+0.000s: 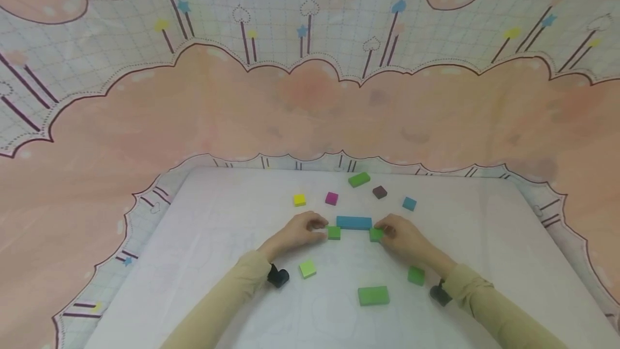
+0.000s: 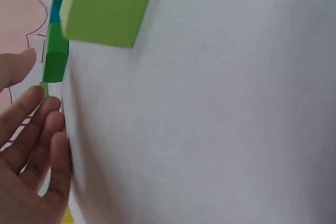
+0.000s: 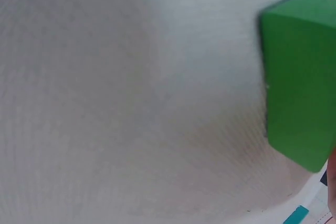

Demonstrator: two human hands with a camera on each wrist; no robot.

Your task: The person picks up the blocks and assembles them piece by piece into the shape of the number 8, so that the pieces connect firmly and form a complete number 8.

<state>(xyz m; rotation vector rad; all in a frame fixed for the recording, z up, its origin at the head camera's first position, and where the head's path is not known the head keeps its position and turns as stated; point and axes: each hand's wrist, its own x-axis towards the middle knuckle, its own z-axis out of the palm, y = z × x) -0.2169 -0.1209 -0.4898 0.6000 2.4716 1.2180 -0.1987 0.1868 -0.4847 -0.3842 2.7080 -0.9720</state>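
Note:
A long blue block point(image 1: 354, 223) lies crosswise on the white table, with a small green block point(image 1: 334, 232) near its left end and another small green block point(image 1: 375, 235) at its right end. My left hand point(image 1: 307, 229) is just left of the first green block. In the left wrist view its thumb and fingers stand apart, with a gap between them and that block point(image 2: 56, 51). At the right end, my right hand point(image 1: 399, 233) pinches the other green block, its fingertips partly covering it. The right wrist view shows barely any of this hand.
Nearer me lie a light green block point(image 1: 307, 269), a green block point(image 1: 416, 275) and a larger green block point(image 1: 373, 295). Farther back are yellow point(image 1: 299, 200), magenta point(image 1: 331, 198), green point(image 1: 359, 179), dark brown point(image 1: 380, 192) and blue point(image 1: 409, 203) blocks. A patterned cloth point(image 1: 310, 106) hangs behind.

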